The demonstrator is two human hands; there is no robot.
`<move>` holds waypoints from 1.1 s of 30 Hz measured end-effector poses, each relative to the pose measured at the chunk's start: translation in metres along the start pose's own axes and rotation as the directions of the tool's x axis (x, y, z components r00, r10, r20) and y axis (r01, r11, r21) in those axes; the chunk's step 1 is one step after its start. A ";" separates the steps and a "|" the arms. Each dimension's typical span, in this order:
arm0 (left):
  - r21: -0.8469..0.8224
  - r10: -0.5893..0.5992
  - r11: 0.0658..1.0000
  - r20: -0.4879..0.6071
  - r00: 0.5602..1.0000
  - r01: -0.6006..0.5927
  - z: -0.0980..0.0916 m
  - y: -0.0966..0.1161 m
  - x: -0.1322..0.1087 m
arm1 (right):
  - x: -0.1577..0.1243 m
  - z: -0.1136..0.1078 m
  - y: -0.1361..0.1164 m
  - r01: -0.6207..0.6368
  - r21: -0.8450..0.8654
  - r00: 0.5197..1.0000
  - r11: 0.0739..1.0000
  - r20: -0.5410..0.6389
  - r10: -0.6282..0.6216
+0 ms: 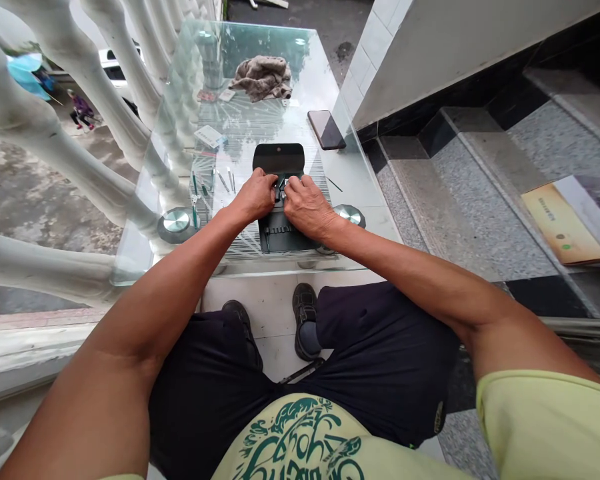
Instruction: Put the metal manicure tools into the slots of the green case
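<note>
A black folding tool case (279, 221) lies open near the middle of the near edge of the glass surface (275, 123). Its smooth flap, rounded at the corners, points toward the far edge and bears one small round snap; the lower panel has a row of small loops. Small metallic pieces show at its centre, too hidden to identify. The left hand (259, 195) and the right hand (307, 203) meet over it, fingers bent and bunched; whether either pinches something, I cannot tell.

Toward the left edge, slim tools (225, 180) lie just beside the case; toward the right edge, a thin green stick (335, 184) lies apart from it. A smartphone (327, 129) rests close by the right edge, and a crumpled grey-brown cloth (263, 78) sits nearer the far edge. A broad stretch of glass separates flap and cloth, a narrower one flap and smartphone. White balusters (115, 110) line the left edge; stone steps (430, 193) rise beyond the right.
</note>
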State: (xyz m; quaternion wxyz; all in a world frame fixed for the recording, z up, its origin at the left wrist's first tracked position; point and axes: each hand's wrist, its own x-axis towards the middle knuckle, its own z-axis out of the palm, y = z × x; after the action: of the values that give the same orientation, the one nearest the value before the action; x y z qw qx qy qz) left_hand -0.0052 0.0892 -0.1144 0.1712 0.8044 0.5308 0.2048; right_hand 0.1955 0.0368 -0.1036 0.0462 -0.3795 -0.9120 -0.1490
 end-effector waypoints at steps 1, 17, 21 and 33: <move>-0.002 -0.004 1.000 0.002 1.000 0.004 0.000 0.001 0.000 | -0.001 -0.003 0.002 -0.019 0.017 1.000 1.000 -0.005 0.019; 0.007 -0.007 1.000 0.017 1.000 0.007 -0.011 0.000 -0.005 | -0.009 0.009 0.041 -0.122 0.430 0.985 0.895 -0.061 0.163; 0.001 0.006 1.000 0.009 1.000 -0.006 -0.011 -0.001 -0.005 | -0.007 0.012 0.038 -0.130 0.439 0.981 0.889 -0.074 0.180; 0.004 -0.004 1.000 0.015 1.000 0.004 -0.013 -0.002 -0.006 | -0.004 0.029 0.018 -0.259 0.604 0.907 0.754 -0.116 0.405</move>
State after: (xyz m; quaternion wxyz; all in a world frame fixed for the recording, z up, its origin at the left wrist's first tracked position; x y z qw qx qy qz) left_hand -0.0152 0.0849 -0.1050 0.1742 0.8051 0.5316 0.1974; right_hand 0.2120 0.0555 -0.1280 0.2941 -0.4834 -0.8185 0.0996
